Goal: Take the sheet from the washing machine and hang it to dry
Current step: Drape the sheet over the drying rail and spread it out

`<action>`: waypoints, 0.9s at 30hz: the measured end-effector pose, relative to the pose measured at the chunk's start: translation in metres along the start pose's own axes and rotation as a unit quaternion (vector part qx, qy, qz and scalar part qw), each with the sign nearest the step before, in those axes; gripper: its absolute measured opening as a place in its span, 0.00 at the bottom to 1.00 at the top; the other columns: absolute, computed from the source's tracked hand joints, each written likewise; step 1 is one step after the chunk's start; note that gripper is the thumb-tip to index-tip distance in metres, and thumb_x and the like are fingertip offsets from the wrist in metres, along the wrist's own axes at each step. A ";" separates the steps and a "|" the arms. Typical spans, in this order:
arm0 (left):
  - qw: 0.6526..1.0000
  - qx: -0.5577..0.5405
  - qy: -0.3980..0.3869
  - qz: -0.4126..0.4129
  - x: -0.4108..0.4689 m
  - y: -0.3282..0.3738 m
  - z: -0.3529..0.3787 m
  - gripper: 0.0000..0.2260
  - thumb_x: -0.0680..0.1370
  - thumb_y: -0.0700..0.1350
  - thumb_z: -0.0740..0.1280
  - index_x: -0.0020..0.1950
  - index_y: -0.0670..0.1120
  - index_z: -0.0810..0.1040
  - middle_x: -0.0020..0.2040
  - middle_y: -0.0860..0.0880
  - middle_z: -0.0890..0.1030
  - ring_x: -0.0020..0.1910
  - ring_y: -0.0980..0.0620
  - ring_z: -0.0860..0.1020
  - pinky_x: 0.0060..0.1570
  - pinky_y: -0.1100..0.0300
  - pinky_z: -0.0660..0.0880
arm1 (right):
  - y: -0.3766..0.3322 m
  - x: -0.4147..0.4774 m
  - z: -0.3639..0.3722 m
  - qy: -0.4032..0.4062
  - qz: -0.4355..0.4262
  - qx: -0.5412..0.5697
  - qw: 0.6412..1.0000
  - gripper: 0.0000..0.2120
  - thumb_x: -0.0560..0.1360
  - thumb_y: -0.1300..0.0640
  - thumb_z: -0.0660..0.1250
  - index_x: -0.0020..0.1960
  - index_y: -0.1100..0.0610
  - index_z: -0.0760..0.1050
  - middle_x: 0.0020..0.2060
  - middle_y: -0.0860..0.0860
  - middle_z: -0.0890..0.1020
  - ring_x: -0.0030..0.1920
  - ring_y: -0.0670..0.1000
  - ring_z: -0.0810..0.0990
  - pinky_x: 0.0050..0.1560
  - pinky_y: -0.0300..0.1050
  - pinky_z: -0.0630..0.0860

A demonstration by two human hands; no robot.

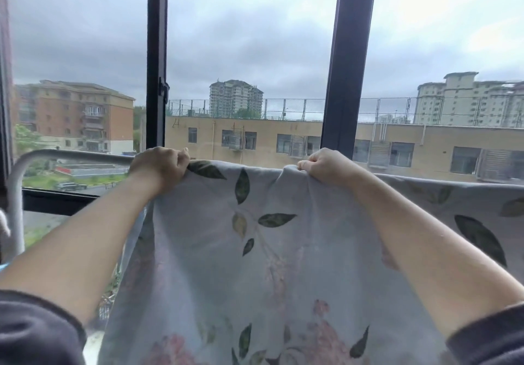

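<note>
Along rail | left hand, right hand fingers grip sheet top edge | rail exposed leftward

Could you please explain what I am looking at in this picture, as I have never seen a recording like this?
There is no machine here. This single picture comes from a camera worn on a person's head, looking forward and down along both bare forearms. The left hand and right hand each grip the top edge of a pale grey sheet printed with green leaves and pink flowers. It hangs down next to a pale curved metal rail, before a dark-framed window.
</note>
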State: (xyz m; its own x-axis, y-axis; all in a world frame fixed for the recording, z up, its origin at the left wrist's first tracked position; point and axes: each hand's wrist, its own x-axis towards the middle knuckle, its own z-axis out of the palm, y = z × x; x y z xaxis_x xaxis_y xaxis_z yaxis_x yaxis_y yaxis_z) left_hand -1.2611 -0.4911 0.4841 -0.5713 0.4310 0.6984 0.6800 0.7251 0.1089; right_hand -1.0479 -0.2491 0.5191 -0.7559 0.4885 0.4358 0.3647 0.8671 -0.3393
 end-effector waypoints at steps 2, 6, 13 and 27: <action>1.000 -0.024 0.006 -0.003 0.000 0.001 0.001 0.18 0.81 0.50 0.49 0.39 0.46 0.71 0.48 0.38 0.80 0.49 0.40 0.76 0.50 0.51 0.71 | 0.002 0.001 -0.001 -0.010 0.003 -0.014 1.000 0.16 0.78 0.49 0.60 0.50 0.57 0.83 0.48 0.53 0.83 0.49 0.52 0.79 0.54 0.47 0.76; 0.988 -0.074 0.086 0.108 -0.007 0.026 0.005 0.15 0.80 0.48 0.53 0.41 0.45 0.75 0.43 0.46 0.81 0.45 0.44 0.76 0.47 0.52 0.72 | 0.010 0.001 -0.003 -0.024 0.014 -0.014 1.000 0.16 0.78 0.47 0.60 0.44 0.54 0.82 0.46 0.51 0.83 0.47 0.51 0.79 0.50 0.44 0.75; 0.957 -0.215 0.063 0.186 -0.004 0.075 0.007 0.13 0.79 0.47 0.63 0.37 0.43 0.77 0.34 0.47 0.80 0.34 0.48 0.75 0.35 0.56 0.72 | 0.020 0.003 -0.009 -0.045 0.013 0.016 0.999 0.17 0.76 0.44 0.64 0.32 0.48 0.78 0.35 0.44 0.79 0.42 0.48 0.78 0.47 0.42 0.73; 0.984 -0.118 0.116 0.060 -0.004 0.029 0.010 0.16 0.83 0.47 0.54 0.47 0.41 0.78 0.38 0.39 0.81 0.33 0.47 0.71 0.38 0.57 0.64 | 0.007 -0.022 -0.002 0.009 -0.102 0.026 0.994 0.16 0.78 0.42 0.58 0.39 0.46 0.78 0.29 0.43 0.77 0.32 0.43 0.75 0.36 0.41 0.70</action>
State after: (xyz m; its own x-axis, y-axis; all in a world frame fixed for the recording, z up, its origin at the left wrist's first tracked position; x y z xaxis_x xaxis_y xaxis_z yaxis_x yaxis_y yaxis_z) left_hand -1.2435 -0.4660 0.4777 -0.3788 0.3514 0.8562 0.8393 0.5202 0.1579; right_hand -1.0279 -0.2540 0.5085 -0.8008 0.3047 0.5156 0.1751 0.9424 -0.2849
